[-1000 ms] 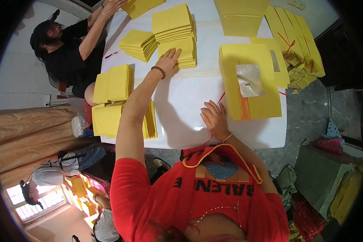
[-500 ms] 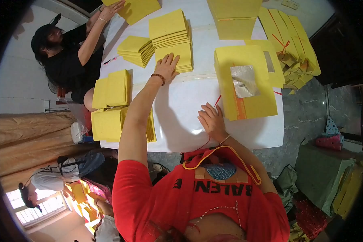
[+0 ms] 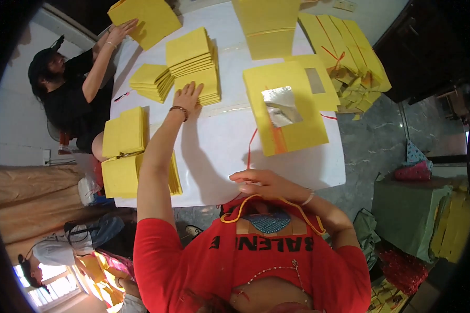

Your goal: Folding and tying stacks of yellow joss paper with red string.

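My left hand (image 3: pixel 187 96) lies palm down, fingers spread, on a low stack of folded yellow paper (image 3: pixel 208 86) near the middle of the white-covered table. A taller yellow stack (image 3: pixel 189 52) stands just beyond it, and a fanned bundle (image 3: pixel 150 81) sits to its left. By the table's front edge is my right hand (image 3: pixel 258 182), its fingers stretched out to the left. A thin red string (image 3: pixel 250 148) runs down to those fingers from beside a thick yellow stack (image 3: pixel 297 133) with a silvery patch on top. Whether the fingers grip the string is hidden.
More yellow stacks (image 3: pixel 124 133) lie at the table's left side. A tall yellow block (image 3: pixel 270 39) stands at the back. Tied yellow bundles (image 3: pixel 344 52) are at the far right. A person in black (image 3: pixel 70 86) handles yellow sheets (image 3: pixel 154 23) at the far left.
My right hand has drawn back toward the table's front edge and turned, fingers pointing left. More red string shows. My left hand stays on its stack; the whole view has shifted.
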